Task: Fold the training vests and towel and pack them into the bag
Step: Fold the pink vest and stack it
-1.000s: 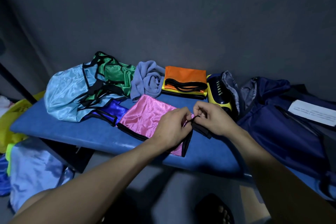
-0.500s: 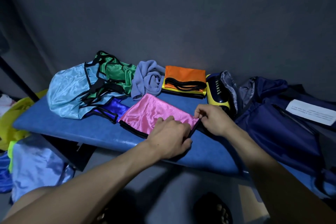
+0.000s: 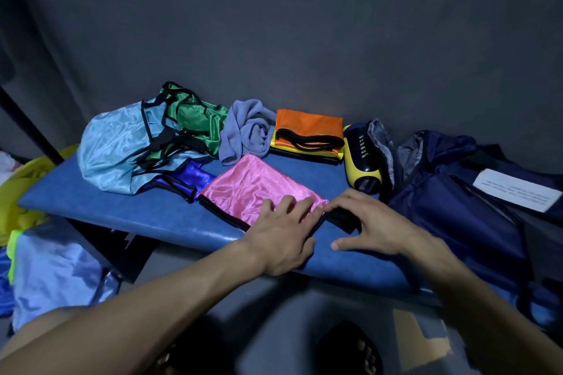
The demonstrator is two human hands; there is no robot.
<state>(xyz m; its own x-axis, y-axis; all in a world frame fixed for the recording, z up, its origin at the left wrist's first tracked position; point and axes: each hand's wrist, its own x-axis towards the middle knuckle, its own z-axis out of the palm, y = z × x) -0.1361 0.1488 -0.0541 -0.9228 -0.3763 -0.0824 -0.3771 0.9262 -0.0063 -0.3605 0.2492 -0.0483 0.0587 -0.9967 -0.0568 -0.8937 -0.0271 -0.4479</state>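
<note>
Pink vest (image 3: 259, 189) lies folded on the blue bench (image 3: 122, 207), in front of the grey towel (image 3: 248, 131) and left of the navy bag (image 3: 457, 207); left hand (image 3: 281, 237) presses flat on its near corner, right hand (image 3: 374, 222) spread, fingertips on its black trim.
</note>
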